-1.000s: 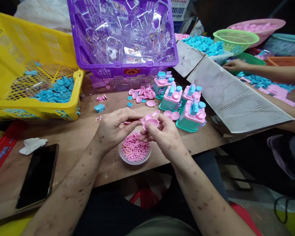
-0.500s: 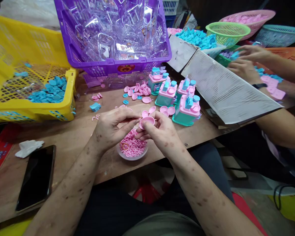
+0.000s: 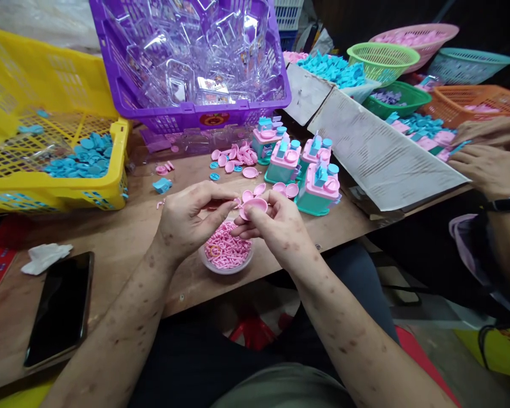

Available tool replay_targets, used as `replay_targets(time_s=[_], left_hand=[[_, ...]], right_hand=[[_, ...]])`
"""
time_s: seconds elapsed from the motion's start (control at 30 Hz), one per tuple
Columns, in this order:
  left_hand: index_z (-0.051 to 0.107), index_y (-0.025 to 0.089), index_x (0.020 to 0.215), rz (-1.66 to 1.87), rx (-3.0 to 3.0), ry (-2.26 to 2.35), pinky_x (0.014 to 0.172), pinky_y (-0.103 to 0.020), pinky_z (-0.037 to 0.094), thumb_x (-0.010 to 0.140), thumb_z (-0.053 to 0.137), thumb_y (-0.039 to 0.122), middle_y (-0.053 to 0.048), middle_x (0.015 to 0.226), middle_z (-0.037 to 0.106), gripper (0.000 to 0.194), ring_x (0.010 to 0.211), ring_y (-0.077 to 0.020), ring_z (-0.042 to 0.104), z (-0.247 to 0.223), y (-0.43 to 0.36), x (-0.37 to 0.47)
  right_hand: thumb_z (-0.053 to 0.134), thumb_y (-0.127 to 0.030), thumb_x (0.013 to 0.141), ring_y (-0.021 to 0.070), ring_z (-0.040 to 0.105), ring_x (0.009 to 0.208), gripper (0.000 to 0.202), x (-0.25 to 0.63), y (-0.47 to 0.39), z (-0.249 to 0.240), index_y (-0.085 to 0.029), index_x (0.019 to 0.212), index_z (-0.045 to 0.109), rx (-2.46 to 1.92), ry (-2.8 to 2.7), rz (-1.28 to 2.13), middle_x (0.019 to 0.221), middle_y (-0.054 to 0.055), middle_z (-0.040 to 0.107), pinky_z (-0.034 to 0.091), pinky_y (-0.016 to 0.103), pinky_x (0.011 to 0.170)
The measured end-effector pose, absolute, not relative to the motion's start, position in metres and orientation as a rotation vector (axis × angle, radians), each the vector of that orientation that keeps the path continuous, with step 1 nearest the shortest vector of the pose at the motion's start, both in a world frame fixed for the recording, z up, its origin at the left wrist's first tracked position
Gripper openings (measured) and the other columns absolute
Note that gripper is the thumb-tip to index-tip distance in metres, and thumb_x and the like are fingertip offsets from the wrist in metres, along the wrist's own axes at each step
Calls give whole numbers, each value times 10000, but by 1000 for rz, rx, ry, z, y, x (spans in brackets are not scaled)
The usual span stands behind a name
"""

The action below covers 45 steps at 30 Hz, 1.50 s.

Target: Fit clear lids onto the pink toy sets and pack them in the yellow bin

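My right hand [image 3: 280,226] pinches a shallow pink toy pan [image 3: 255,208] between thumb and fingers. Close to the pan's left side, thumb and forefinger of my left hand [image 3: 191,218] are closed on a small pink piece [image 3: 237,202], partly hidden by the fingertips. Beneath both hands stands a round bowl [image 3: 227,271] full of short pink sticks [image 3: 227,252]. More pink pans [image 3: 250,172] lie loose on the wooden table [image 3: 144,289] beyond my hands. Several toy kitchen units [image 3: 317,190] in teal, pink and blue stand just past my right hand.
A yellow crate [image 3: 121,164] with blue parts is at left; a purple crate [image 3: 208,116] holds clear plastic packages. Front left are a phone [image 3: 62,309] and a tissue [image 3: 46,258]. Beyond a cardboard flap [image 3: 382,153], a co-worker's hands [image 3: 484,158] handle parts near colored baskets.
My left fingertips have drawn slightly back from the pan, so the small pink piece shows. The co-worker's hands have moved from the green basket toward me and right. The view has shifted slightly.
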<state>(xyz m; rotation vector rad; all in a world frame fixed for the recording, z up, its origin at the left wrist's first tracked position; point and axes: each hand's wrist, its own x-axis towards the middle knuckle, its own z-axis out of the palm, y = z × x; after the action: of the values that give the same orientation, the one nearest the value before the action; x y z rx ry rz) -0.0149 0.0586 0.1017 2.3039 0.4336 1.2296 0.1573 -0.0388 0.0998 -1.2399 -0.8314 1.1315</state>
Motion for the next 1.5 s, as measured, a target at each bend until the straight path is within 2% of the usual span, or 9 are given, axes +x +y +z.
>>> replay_targets(time_s=[0.37,0.6,0.67,0.77,0.9,1.07,1.17,1.27,1.5], left_hand=[[783,199,1096,1282,2522,240,843,-288,627,1046,772,173,-31,982,842,58,896,-171,797,95,66,-15],[801,230,1071,1146,2477,356,815,-324,633,1058,732,284,-50,998,839,89,893,-207,795,107,72,-23],[809,243,1089,1105,2495,498,832,-340,630,1044,727,313,-53,1035,847,117,909,-225,796,109,83,-33],[817,266,1062,1033,2519,773,752,-347,605,992,737,321,-46,985,848,119,819,-238,777,101,108,-53],[788,281,868,844,2621,931,579,-341,468,907,773,302,-25,748,766,47,627,-228,665,88,127,-67],[787,207,972,760,2553,844,724,-330,503,974,753,238,-38,915,761,46,799,-204,685,104,96,-46],[814,206,1010,471,2544,471,822,-332,529,1001,785,266,-34,976,745,67,903,-207,687,106,76,-30],[843,214,983,349,2593,346,889,-358,533,1007,780,220,-60,1029,738,68,995,-238,682,98,72,-22],[844,256,1086,689,2354,344,902,-309,595,1071,719,206,-4,1043,848,135,958,-188,789,100,78,-24]], right_hand=[[830,-284,891,151,838,684,223,151,-41,97,-218,909,618,-1201,-738,1114,800,1,819,702,214,668],[847,-564,932,201,855,838,392,162,-34,110,-230,1010,657,-1215,-987,1152,931,36,830,724,314,778],[770,-604,988,219,849,933,401,182,-39,116,-233,1123,703,-1338,-1138,970,1034,64,845,708,335,795],[648,-500,1060,245,821,993,331,215,-58,111,-232,1229,746,-1643,-1285,536,1161,98,842,671,385,812],[745,-398,949,317,776,999,277,245,-81,73,-204,1140,800,-1971,-1482,265,1145,142,820,618,535,967],[777,-403,947,362,744,983,175,245,-79,42,-255,866,731,-1980,-1525,321,945,136,792,590,579,967],[710,-529,1026,303,790,919,282,239,-67,49,-253,969,700,-1819,-1413,473,989,107,820,653,492,858],[813,-569,973,265,828,956,353,235,-51,58,-236,1079,766,-1515,-1262,838,1015,82,842,686,441,899],[917,-480,929,172,752,873,405,232,-3,71,-291,1279,840,-1284,-1275,1048,1005,23,792,657,318,777]])
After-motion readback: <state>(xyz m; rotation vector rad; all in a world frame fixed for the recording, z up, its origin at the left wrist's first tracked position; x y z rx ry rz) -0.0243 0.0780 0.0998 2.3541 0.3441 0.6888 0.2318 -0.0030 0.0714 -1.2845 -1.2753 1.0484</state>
